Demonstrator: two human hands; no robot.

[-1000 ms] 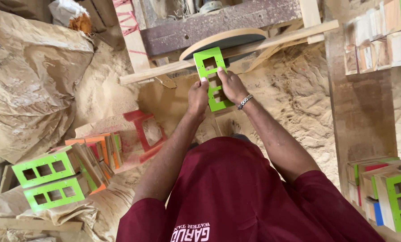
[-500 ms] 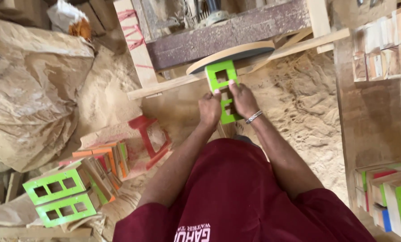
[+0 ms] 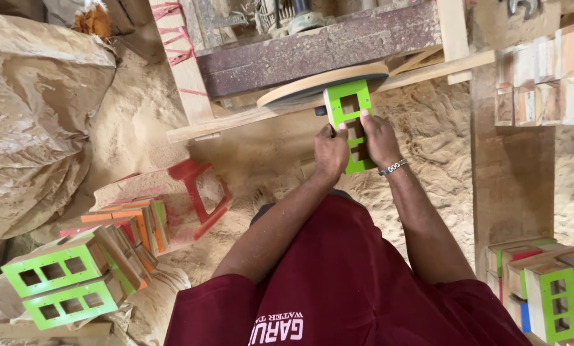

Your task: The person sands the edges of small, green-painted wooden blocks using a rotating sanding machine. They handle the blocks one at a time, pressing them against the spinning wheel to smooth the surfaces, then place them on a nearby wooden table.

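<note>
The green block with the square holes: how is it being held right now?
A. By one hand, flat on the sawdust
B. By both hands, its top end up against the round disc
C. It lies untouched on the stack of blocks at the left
B: the left hand and right hand both have a grip on the green block, whose top end meets the round disc.

Two hands, left hand (image 3: 330,152) and right hand (image 3: 378,138), both gripping one green windowed piece (image 3: 351,125). Two more green windowed blocks (image 3: 55,271) stacked at lower left. One red stool frame (image 3: 200,192) lying in the sawdust. One round sanding disc (image 3: 319,84) above. One wrist bracelet (image 3: 393,168). Unpainted blocks (image 3: 543,70) at upper right too crowded to count.
</note>
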